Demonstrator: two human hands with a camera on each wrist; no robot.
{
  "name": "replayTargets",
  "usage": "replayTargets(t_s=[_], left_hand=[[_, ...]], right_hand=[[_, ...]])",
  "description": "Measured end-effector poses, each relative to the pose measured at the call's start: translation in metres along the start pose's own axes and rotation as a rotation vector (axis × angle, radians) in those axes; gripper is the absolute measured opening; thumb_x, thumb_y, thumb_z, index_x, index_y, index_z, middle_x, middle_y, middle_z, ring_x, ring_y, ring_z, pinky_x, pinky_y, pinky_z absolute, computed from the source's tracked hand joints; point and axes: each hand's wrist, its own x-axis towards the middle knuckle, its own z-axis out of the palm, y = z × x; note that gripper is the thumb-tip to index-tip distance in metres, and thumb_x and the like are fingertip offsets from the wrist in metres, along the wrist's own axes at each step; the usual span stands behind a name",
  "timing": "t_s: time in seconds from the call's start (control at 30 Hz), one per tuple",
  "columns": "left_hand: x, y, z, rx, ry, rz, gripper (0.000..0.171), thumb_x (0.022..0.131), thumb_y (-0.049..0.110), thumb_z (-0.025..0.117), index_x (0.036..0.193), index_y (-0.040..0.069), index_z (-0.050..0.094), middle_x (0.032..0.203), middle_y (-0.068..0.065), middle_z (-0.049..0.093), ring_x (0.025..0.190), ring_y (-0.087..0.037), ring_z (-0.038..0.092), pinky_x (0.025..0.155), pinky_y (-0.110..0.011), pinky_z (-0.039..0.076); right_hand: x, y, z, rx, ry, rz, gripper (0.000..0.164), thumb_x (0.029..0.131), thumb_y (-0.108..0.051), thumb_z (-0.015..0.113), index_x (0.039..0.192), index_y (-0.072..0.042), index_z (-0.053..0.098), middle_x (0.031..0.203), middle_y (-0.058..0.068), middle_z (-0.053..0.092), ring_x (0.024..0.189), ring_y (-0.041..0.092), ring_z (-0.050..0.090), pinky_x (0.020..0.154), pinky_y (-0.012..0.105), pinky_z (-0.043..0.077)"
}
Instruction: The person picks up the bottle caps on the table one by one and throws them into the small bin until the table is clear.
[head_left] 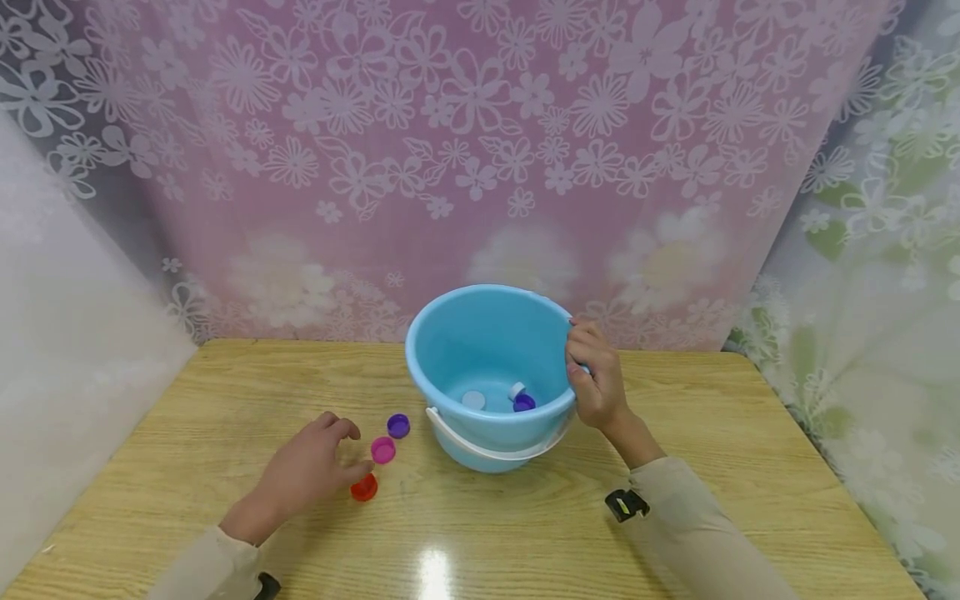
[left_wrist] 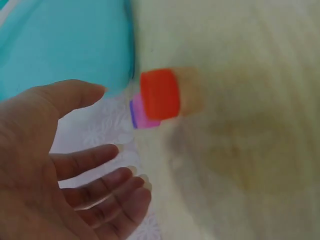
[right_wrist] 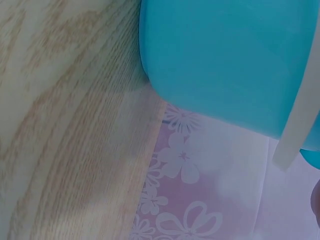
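Note:
A light blue bucket (head_left: 487,333) with a white handle (head_left: 480,450) stands on the table. My right hand (head_left: 596,375) grips its rim on the right side; in the right wrist view only a bit of that hand shows at the edge. Inside the bucket lie two white caps (head_left: 473,401) and a purple cap (head_left: 523,403). Left of the bucket, a purple cap (head_left: 398,426), a pink cap (head_left: 382,450) and a red cap (head_left: 364,487) form a slanting row. Beside the red cap, my left hand (head_left: 311,467) hovers with loosely bent, parted fingers and holds nothing.
The wooden table (head_left: 510,542) runs up to a pink flowered curtain (head_left: 480,167) behind the bucket. Pale cloth hangs along the left and right sides. A black strap (head_left: 627,504) sits at the right sleeve.

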Motion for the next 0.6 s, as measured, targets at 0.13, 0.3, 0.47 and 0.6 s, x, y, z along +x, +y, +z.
replayTargets(t_s=[0.13, 0.3, 0.47, 0.6], left_hand=[[-0.009, 0.005, 0.009, 0.030, -0.036, -0.038, 0.047, 0.073, 0.041, 0.079, 0.102, 0.006, 0.064, 0.091, -0.003, 0.054, 0.063, -0.012, 0.046, 0.058, -0.030, 0.044], [-0.014, 0.010, 0.018, 0.038, -0.057, -0.064, 0.050, 0.070, 0.040, 0.082, 0.101, 0.005, 0.063, 0.085, -0.001, 0.052, 0.064, -0.012, 0.046, 0.058, -0.029, 0.043], [-0.016, 0.011, 0.023, 0.029, -0.049, -0.071, 0.043, 0.070, 0.033, 0.082, 0.097, 0.006, 0.063, 0.081, 0.001, 0.051, 0.066, -0.013, 0.047, 0.060, -0.029, 0.044], [-0.017, 0.010, 0.027, 0.021, -0.044, -0.047, 0.036, 0.071, 0.028, 0.082, 0.093, 0.007, 0.064, 0.080, 0.001, 0.051, 0.067, -0.012, 0.048, 0.062, -0.030, 0.045]], right_hand=[[0.000, -0.001, -0.001, -0.009, -0.004, 0.006, 0.017, 0.075, -0.012, 0.037, 0.058, -0.011, 0.034, 0.063, 0.001, 0.032, 0.074, 0.024, 0.041, 0.092, 0.055, 0.035], [0.000, -0.001, -0.002, -0.019, -0.006, 0.008, 0.018, 0.076, -0.013, 0.037, 0.058, -0.012, 0.033, 0.063, 0.000, 0.031, 0.074, 0.022, 0.041, 0.089, 0.058, 0.035], [-0.001, 0.001, -0.001, -0.016, -0.008, 0.000, 0.018, 0.076, -0.013, 0.037, 0.058, -0.012, 0.033, 0.063, 0.000, 0.030, 0.073, 0.022, 0.040, 0.092, 0.053, 0.035], [-0.001, 0.002, -0.001, -0.012, -0.013, 0.002, 0.018, 0.076, -0.012, 0.038, 0.058, -0.013, 0.034, 0.063, 0.001, 0.032, 0.075, 0.024, 0.042, 0.095, 0.050, 0.035]])
